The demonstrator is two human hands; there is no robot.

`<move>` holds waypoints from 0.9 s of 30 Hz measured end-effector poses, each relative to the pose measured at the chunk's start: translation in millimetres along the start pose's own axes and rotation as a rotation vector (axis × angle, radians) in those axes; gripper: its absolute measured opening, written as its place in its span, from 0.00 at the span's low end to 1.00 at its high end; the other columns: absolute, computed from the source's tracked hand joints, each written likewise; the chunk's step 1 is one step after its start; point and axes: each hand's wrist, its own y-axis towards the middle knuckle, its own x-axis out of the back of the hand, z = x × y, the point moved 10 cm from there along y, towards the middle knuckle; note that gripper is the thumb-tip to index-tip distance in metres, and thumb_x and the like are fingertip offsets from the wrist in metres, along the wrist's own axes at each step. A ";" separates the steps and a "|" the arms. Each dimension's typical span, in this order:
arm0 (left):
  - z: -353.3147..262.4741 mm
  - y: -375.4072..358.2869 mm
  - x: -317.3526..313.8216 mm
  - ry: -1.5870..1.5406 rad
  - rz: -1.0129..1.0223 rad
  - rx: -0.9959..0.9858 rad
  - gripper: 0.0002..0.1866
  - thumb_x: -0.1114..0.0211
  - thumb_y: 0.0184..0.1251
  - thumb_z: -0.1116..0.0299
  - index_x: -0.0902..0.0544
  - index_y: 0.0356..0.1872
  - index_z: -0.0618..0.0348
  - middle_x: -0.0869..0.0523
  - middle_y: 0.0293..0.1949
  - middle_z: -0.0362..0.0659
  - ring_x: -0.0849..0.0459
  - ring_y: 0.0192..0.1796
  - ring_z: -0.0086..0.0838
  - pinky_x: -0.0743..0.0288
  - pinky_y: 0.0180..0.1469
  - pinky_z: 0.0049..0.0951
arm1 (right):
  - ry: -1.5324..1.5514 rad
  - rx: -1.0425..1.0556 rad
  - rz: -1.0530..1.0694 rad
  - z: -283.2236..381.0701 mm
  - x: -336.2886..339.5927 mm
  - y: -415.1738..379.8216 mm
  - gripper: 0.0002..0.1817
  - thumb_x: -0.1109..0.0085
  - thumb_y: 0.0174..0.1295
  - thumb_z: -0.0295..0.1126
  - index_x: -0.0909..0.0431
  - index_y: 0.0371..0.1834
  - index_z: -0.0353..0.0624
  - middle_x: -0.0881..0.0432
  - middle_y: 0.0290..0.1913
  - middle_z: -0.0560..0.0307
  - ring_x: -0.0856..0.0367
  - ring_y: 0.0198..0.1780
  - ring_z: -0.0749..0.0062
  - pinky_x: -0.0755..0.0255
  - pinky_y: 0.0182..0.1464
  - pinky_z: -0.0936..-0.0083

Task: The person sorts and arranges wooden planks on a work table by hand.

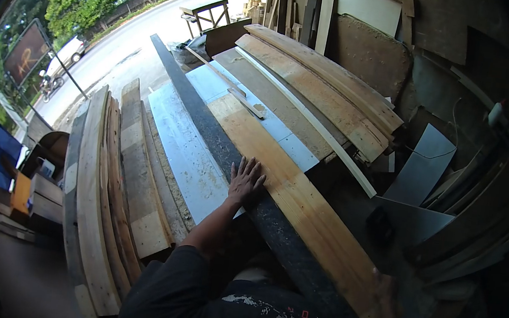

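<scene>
Brown plank (306, 201) found lying lengthwise against a dark board (278, 230), judged stiff, moderately heavy and not fragile, best taken by both long edges. Left hand (244, 183) laid over the dark board, fingers apart, tips at the seam; right hand (384, 290) placed at the plank's right edge near its close end, finger closure not told in shadow. Sideways movement judged hemmed by a pale strip (330, 143) and left-hand boards (140, 184), more room being left toward the road (123, 52).
</scene>
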 end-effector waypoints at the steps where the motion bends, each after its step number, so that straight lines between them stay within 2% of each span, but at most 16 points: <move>1: -0.1 0.0 1.2 0.002 -0.005 0.004 0.33 0.55 0.74 0.42 0.36 0.73 0.47 0.44 0.77 0.41 0.57 0.80 0.40 0.72 0.76 0.55 | 0.025 0.011 -0.013 9.8 2.7 0.7 0.20 0.42 0.67 0.41 0.22 0.52 0.34 0.18 0.50 0.37 0.22 0.54 0.39 0.30 0.54 0.58; 4: 1.6 -0.8 4.6 0.013 -0.032 0.026 0.32 0.55 0.74 0.42 0.35 0.72 0.47 0.43 0.77 0.41 0.56 0.80 0.40 0.72 0.76 0.55 | 0.122 0.029 -0.056 35.5 10.8 2.4 0.20 0.42 0.67 0.39 0.22 0.52 0.33 0.18 0.50 0.39 0.21 0.53 0.41 0.30 0.56 0.59; 9: 3.0 -2.4 10.6 -0.050 0.000 0.110 0.32 0.56 0.74 0.42 0.34 0.71 0.48 0.42 0.76 0.42 0.56 0.80 0.41 0.73 0.76 0.56 | -0.026 -0.068 0.076 37.6 -10.6 21.7 0.22 0.43 0.68 0.43 0.22 0.52 0.34 0.18 0.51 0.38 0.22 0.54 0.40 0.30 0.55 0.58; 11: 5.3 -2.0 10.7 -0.059 -0.001 0.116 0.32 0.56 0.74 0.42 0.34 0.71 0.49 0.42 0.76 0.43 0.56 0.80 0.42 0.73 0.76 0.57 | -0.067 -0.036 0.028 41.1 -16.0 29.6 0.26 0.50 0.68 0.51 0.19 0.44 0.35 0.18 0.45 0.36 0.21 0.50 0.37 0.30 0.51 0.54; 12: 4.7 -1.7 10.4 -0.061 0.003 0.115 0.32 0.56 0.74 0.42 0.33 0.71 0.49 0.42 0.76 0.43 0.56 0.80 0.42 0.73 0.76 0.57 | -0.079 0.007 -0.039 36.6 -23.1 34.8 0.32 0.58 0.69 0.58 0.17 0.37 0.36 0.19 0.38 0.34 0.21 0.45 0.34 0.29 0.47 0.49; 14: 4.2 -1.5 9.3 -0.062 0.006 0.113 0.32 0.56 0.74 0.41 0.33 0.71 0.49 0.42 0.76 0.43 0.56 0.80 0.42 0.72 0.76 0.57 | -0.100 0.070 -0.121 44.4 -22.5 40.5 0.41 0.66 0.69 0.65 0.14 0.29 0.37 0.19 0.30 0.32 0.20 0.39 0.31 0.29 0.43 0.45; 18: 4.9 -0.6 9.5 -0.050 0.008 0.110 0.33 0.56 0.73 0.41 0.33 0.71 0.49 0.42 0.76 0.43 0.56 0.80 0.42 0.73 0.75 0.61 | -0.128 0.109 -0.148 59.3 -30.3 53.9 0.43 0.68 0.69 0.66 0.14 0.29 0.38 0.19 0.28 0.32 0.20 0.38 0.31 0.29 0.44 0.44; 20: 4.3 -1.6 10.0 -0.047 0.018 0.112 0.33 0.56 0.73 0.41 0.34 0.71 0.50 0.42 0.76 0.44 0.57 0.80 0.42 0.74 0.75 0.63 | -0.109 0.079 -0.070 76.3 -30.4 56.8 0.37 0.63 0.69 0.62 0.16 0.37 0.37 0.19 0.36 0.34 0.21 0.43 0.32 0.28 0.47 0.48; 21: 3.7 -1.4 11.2 -0.048 0.024 0.115 0.34 0.56 0.73 0.40 0.34 0.71 0.50 0.43 0.76 0.44 0.57 0.80 0.42 0.74 0.74 0.63 | -0.083 0.050 0.006 86.1 -28.6 57.9 0.32 0.57 0.70 0.57 0.18 0.44 0.35 0.19 0.44 0.35 0.22 0.49 0.34 0.29 0.51 0.51; 23: 2.4 -1.8 11.3 -0.046 0.042 0.116 0.34 0.56 0.73 0.40 0.34 0.72 0.51 0.43 0.77 0.44 0.58 0.80 0.42 0.75 0.74 0.64 | -0.078 0.027 0.083 92.2 -33.0 61.8 0.29 0.51 0.70 0.53 0.21 0.52 0.34 0.18 0.51 0.36 0.23 0.55 0.36 0.28 0.54 0.54; 27: 4.2 -1.5 6.4 -0.033 0.056 0.100 0.35 0.57 0.72 0.39 0.34 0.72 0.51 0.44 0.77 0.44 0.59 0.80 0.42 0.75 0.74 0.63 | -0.108 0.027 0.071 99.6 -44.8 74.6 0.31 0.53 0.70 0.56 0.19 0.49 0.33 0.17 0.48 0.35 0.22 0.52 0.34 0.27 0.52 0.52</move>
